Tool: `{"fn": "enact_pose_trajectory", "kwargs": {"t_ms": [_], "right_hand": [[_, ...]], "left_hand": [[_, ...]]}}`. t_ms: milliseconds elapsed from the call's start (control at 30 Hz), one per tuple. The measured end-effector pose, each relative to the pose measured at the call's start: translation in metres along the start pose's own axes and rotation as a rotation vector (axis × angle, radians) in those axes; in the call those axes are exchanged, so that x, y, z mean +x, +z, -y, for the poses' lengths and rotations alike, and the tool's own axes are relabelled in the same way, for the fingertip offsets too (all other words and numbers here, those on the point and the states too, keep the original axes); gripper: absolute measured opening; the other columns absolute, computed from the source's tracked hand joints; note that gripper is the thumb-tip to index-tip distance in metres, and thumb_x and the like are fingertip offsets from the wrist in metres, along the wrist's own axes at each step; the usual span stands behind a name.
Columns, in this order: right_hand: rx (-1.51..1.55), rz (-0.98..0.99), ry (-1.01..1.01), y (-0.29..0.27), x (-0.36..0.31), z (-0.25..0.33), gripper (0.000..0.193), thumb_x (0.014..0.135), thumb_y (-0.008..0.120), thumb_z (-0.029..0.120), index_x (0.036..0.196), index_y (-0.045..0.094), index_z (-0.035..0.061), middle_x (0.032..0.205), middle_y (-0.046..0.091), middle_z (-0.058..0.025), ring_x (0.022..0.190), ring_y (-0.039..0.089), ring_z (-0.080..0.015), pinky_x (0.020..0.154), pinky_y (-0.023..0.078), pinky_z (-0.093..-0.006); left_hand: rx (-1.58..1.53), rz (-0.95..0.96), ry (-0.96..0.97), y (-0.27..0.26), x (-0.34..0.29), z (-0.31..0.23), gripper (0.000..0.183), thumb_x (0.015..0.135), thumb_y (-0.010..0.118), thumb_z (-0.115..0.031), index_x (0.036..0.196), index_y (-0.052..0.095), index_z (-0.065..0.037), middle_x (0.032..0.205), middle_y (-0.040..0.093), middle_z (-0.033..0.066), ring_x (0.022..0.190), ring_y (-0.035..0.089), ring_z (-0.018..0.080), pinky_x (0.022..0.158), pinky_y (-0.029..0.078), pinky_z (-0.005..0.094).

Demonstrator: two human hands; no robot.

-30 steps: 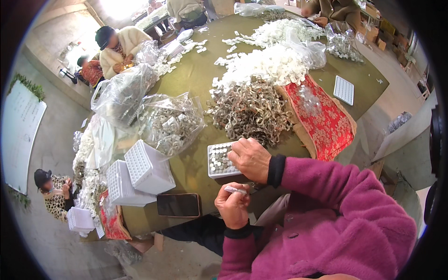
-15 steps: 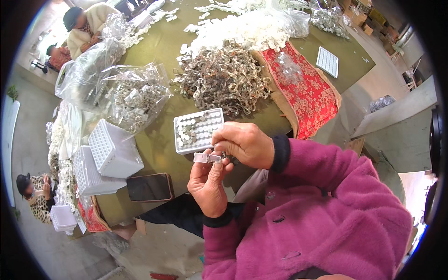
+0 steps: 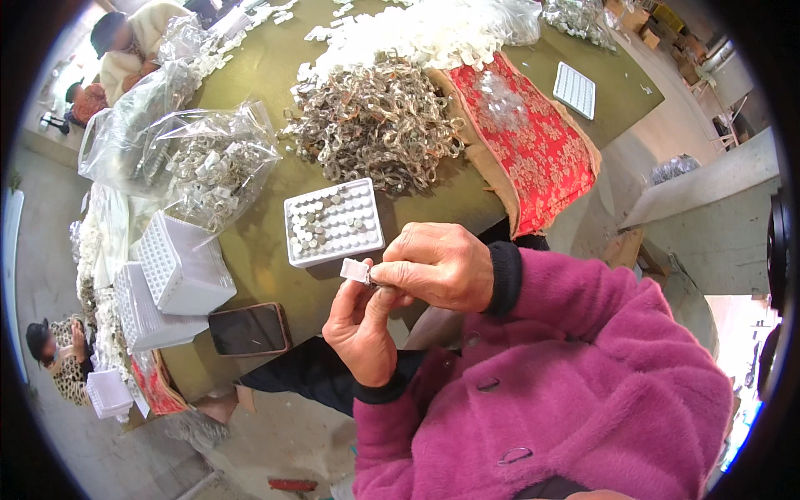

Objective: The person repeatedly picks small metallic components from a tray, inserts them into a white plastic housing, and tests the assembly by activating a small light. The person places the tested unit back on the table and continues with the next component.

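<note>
My left hand (image 3: 365,340) pinches a small white plastic case (image 3: 356,269) between thumb and fingertips. From the right, my right hand (image 3: 437,265) closes its thumb and fingers on the same piece. One pale rectangular half sticks out at the left; my fingertips cover the rest. Just beyond my hands lies a white tray (image 3: 377,223) with rows of round pockets. Small silvery discs (image 3: 308,227) are gathered mostly on its left side. Behind the tray rises a heap of clear and brownish looped plastic pieces (image 3: 375,125).
White parts (image 3: 417,33) are piled at the back, beside a red floral cloth (image 3: 533,142). Stacked white trays (image 3: 183,267), a phone (image 3: 248,330) and a clear bag of parts (image 3: 221,167) stand left. Another tray (image 3: 575,90) lies far right. People sit at the far left.
Both halves of the opened case showed before; now my right fingers have moved onto it and cover one half. The whole view has shifted slightly.
</note>
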State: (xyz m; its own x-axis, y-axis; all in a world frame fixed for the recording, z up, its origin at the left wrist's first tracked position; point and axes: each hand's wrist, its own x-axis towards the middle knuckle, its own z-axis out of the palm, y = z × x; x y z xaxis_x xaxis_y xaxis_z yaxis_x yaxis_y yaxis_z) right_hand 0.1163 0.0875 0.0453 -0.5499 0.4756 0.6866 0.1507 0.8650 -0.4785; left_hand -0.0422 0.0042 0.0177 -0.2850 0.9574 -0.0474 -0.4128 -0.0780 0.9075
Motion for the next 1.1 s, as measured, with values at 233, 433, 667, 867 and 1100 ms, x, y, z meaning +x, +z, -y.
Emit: {"fn": "enact_pose_trajectory", "kwargs": {"t_ms": [233, 433, 667, 867, 1100], "right_hand": [[0.183, -0.060, 0.232, -0.002, -0.005, 0.006, 0.026, 0.084, 0.075, -0.003, 0.109, 0.074, 0.0038, 0.092, 0.070, -0.0114, 0.082, 0.070, -0.0281, 0.070, 0.057, -0.0355], [0.848, -0.058, 0.848, -0.006, -0.011, 0.017, 0.017, 0.096, 0.071, 0.001, 0.114, 0.069, -0.0015, 0.095, 0.073, -0.0059, 0.080, 0.070, -0.0120, 0.069, 0.055, -0.0251], [1.039, -0.039, 1.015, -0.002, -0.010, 0.013, 0.011, 0.096, 0.072, 0.003, 0.103, 0.065, -0.0018, 0.091, 0.071, -0.0063, 0.077, 0.068, -0.0107, 0.065, 0.055, -0.0250], [0.990, 0.128, 1.049, -0.006, -0.006, 0.004, 0.010, 0.097, 0.072, 0.005, 0.102, 0.065, 0.0011, 0.089, 0.070, -0.0041, 0.076, 0.068, -0.0109, 0.066, 0.055, -0.0256], [-0.127, 0.037, 0.361, 0.015, 0.019, -0.033, 0.011, 0.090, 0.074, 0.015, 0.095, 0.070, 0.0058, 0.087, 0.065, -0.0100, 0.079, 0.067, -0.0307, 0.070, 0.055, -0.0396]], "left_hand": [[-0.085, 0.046, -0.047, 0.000, 0.000, 0.002, 0.034, 0.095, 0.069, 0.006, 0.129, 0.064, 0.010, 0.103, 0.073, 0.0140, 0.085, 0.070, 0.0190, 0.070, 0.062, 0.0322], [-0.014, 0.015, -0.040, 0.003, -0.002, 0.000, 0.031, 0.096, 0.066, 0.007, 0.127, 0.064, 0.010, 0.103, 0.072, 0.0138, 0.084, 0.070, 0.0178, 0.070, 0.061, 0.0305], [0.192, 0.022, 0.027, -0.002, -0.003, 0.009, 0.033, 0.095, 0.072, 0.003, 0.126, 0.065, 0.011, 0.101, 0.071, 0.0101, 0.087, 0.068, 0.0147, 0.076, 0.058, 0.0275], [0.312, 0.074, 0.177, -0.002, -0.005, 0.011, 0.025, 0.097, 0.067, 0.003, 0.121, 0.068, 0.011, 0.096, 0.069, 0.0092, 0.082, 0.067, 0.0142, 0.073, 0.058, 0.0273], [-0.204, -0.036, -0.180, -0.023, 0.011, 0.002, 0.029, 0.098, 0.061, 0.001, 0.125, 0.065, 0.009, 0.102, 0.073, 0.0175, 0.075, 0.069, 0.0186, 0.061, 0.060, 0.0311]]}}
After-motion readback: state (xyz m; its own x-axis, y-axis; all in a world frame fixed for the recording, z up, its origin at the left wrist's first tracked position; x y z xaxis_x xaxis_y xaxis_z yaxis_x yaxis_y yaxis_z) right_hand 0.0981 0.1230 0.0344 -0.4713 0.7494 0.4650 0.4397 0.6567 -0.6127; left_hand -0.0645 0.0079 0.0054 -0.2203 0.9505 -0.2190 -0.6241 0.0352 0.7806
